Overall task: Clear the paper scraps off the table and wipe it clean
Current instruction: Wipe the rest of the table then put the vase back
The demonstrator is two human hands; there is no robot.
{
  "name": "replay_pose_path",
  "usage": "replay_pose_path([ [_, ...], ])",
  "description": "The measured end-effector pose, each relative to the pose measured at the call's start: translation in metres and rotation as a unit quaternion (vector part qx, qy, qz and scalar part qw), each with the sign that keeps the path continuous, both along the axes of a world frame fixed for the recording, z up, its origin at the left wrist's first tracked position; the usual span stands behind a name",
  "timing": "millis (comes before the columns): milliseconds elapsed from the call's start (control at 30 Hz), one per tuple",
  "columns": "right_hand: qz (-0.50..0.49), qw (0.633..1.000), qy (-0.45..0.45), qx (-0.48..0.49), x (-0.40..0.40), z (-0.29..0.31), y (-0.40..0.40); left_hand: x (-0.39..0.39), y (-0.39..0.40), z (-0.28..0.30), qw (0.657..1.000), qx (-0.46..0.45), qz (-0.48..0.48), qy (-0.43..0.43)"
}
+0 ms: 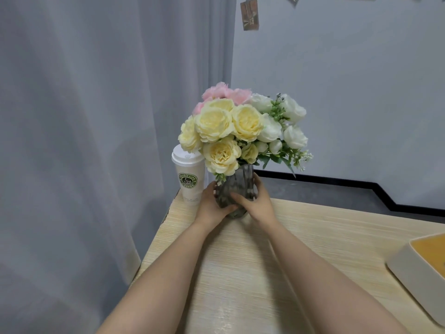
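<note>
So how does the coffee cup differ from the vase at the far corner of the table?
The coffee cup is white and opaque with a green round logo; the vase is grey, ribbed see-through glass. The cup is closed by a white lid, while the vase is open and holds a bouquet. The cup stands untouched; the vase is held by the left hand and right hand. Both stand upright near the table corner.

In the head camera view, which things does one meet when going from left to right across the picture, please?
Grey curtain → paper coffee cup → left hand → glass vase of flowers → right hand → cream box at the right edge of the table.
</note>
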State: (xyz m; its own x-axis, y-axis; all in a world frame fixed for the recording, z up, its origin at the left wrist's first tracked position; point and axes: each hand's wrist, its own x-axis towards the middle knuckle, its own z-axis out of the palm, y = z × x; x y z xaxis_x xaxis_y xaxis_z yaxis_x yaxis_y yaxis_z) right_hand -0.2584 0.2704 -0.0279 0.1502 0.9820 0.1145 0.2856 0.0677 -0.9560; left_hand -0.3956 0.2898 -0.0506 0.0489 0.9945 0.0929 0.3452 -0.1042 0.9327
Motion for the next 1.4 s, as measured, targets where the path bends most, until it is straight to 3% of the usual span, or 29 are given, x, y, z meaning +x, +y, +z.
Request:
replay_pose_path([
  [133,-0.021,0.999,-0.026,-0.031,0.012,0.011,-0.018,-0.001,-0.012,0.015,1.000,-0.007,0.012,0.025],
  [233,-0.017,0.996,-0.068,-0.061,0.027,0.023,-0.036,-0.003,-0.031,0.030,0.995,0.000,0.003,0.101],
  [367,0.001,0.990,-0.120,-0.074,0.055,0.047,-0.070,-0.001,-0.073,0.045,0.951,-0.068,-0.055,0.297],
  [600,-0.022,0.977,-0.189,-0.090,0.143,0.092,-0.136,0.073,-0.126,0.095,0.903,-0.005,-0.148,0.403],
  [900,-0.077,0.968,-0.216,-0.099,0.271,0.129,-0.199,0.206,-0.171,0.146,0.913,0.057,-0.167,0.368],
  [1400,-0.105,0.957,-0.203,-0.178,0.416,0.083,-0.238,0.341,-0.207,0.101,0.920,-0.105,-0.206,0.318],
])
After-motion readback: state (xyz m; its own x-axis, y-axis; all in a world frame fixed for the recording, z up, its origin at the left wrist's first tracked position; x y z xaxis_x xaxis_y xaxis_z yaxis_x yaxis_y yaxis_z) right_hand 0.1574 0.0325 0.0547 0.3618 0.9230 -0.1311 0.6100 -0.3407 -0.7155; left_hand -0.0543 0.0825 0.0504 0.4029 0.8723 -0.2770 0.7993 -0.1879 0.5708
